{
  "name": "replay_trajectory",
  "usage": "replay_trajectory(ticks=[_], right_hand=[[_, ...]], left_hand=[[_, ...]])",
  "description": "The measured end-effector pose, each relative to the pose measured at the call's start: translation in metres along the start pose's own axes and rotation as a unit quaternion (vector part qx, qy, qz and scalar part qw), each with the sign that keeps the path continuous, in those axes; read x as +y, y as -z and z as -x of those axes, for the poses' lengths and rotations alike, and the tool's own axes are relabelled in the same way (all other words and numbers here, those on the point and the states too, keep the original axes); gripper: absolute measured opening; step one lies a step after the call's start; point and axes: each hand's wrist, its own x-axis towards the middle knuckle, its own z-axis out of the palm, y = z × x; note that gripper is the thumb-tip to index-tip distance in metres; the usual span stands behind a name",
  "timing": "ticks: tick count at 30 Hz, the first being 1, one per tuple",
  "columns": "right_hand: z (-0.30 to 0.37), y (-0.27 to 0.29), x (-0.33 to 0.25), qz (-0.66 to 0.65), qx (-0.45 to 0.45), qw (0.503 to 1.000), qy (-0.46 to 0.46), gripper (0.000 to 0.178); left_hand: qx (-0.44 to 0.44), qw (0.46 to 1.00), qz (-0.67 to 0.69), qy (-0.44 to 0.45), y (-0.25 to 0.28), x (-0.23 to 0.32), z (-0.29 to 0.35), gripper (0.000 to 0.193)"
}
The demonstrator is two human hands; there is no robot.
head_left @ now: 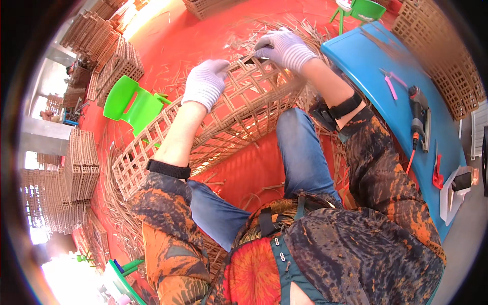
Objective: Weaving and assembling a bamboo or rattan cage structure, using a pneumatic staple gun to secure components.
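Observation:
A long, box-shaped lattice basket (249, 104) of brown woven strips lies slantwise in front of me, across and between my knees. My left hand (205, 85), in a white striped glove, is at its upper far edge with the fingers drawn together on the strips. Farther right along that edge is my right hand (285, 49), gloved alike, its fingers bent down over the rim. A small dark thing (258, 60) shows beneath the right fingertips; its kind is hidden.
Loose strips litter the red floor (193, 30). A green chair (134, 104) stands left. On the blue table (351, 48) at right are a corded power tool (418, 114), pink-handled scissors (391, 86) and a white tray (450, 198). Stacked lattice pieces (84, 165) line the left.

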Motion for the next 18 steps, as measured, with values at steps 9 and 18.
replay_trajectory(ticks=[9,18], right_hand=[[0.002,-0.004,-0.007,-0.008,0.011,1.0,-0.024,0.028],[-0.003,0.007,-0.005,-0.107,-0.087,0.99,-0.034,0.037]], left_hand=[[0.063,0.997,-0.013,-0.032,-0.011,-0.008,-0.003,0.019],[0.049,0.997,0.062,-0.008,-0.011,-0.002,-0.001,0.026]])
